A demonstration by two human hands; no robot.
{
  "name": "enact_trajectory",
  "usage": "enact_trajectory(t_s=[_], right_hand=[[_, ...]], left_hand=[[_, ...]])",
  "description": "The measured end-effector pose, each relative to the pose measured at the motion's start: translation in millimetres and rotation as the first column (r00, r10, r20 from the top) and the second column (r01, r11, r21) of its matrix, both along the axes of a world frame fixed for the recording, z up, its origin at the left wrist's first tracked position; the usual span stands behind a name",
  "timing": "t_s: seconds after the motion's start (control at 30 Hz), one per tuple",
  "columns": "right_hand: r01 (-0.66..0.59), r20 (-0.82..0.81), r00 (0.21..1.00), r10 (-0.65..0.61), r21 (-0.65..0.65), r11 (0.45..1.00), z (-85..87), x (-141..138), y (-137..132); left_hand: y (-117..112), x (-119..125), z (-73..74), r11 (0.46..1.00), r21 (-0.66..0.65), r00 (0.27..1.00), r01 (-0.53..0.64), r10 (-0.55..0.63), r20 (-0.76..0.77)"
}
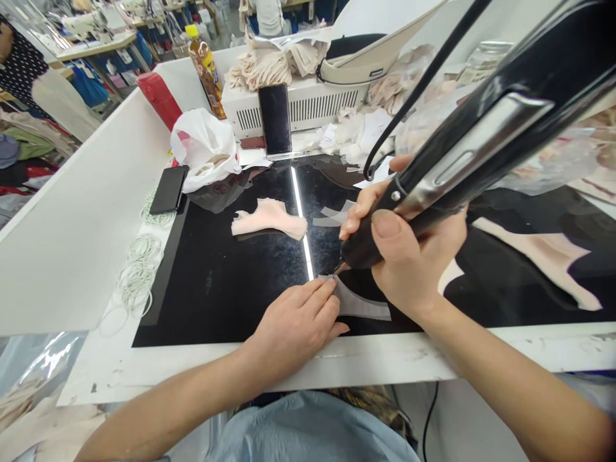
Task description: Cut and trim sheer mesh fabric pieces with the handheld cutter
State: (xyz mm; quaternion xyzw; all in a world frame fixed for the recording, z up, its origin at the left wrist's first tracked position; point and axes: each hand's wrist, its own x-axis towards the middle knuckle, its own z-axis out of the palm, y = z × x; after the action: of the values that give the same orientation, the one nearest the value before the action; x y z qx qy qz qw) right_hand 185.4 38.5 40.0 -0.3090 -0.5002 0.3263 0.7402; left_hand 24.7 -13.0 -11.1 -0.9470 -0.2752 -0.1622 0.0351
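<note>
My right hand point(414, 256) is wrapped round a thick black hot glue gun point(457, 160) with a silver lever and a cord. Its thin tip points down at the end of a sheer grey fabric piece point(363, 306). My left hand point(298, 324) lies flat beside that tip, fingertips pressing the fabric's left end onto the black glossy board point(206, 289). Up and to the left rests a pale pink curved fabric piece point(269, 219). Another sheer piece point(332, 215) lies beyond my right hand, and a second pink piece point(539, 256) is to the right.
Phones point(168, 190) point(276, 120), a white plastic bag point(205, 144) and a drink bottle point(206, 70) stand behind and left. Pale rings point(139, 276) lie by the left wall. Fabric stacks point(264, 67) and scraps fill the back. A person's sleeve point(22, 64) shows far left.
</note>
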Motion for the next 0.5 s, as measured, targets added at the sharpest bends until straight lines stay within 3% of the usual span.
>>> enact_trajectory(t_s=[0.2,0.5], right_hand=[[-0.081,-0.051,0.995,0.08,-0.018,0.997,-2.3,-4.0,-1.4],[-0.027,-0.035,0.999,0.026,-0.054,0.998,-0.4,-6.0,-1.7]], left_hand=[[0.3,1.4,0.5,1.0,-0.007,1.0,0.002,-0.002,0.008],[0.8,1.6,-0.1,1.0,0.012,1.0,-0.005,0.005,0.009]])
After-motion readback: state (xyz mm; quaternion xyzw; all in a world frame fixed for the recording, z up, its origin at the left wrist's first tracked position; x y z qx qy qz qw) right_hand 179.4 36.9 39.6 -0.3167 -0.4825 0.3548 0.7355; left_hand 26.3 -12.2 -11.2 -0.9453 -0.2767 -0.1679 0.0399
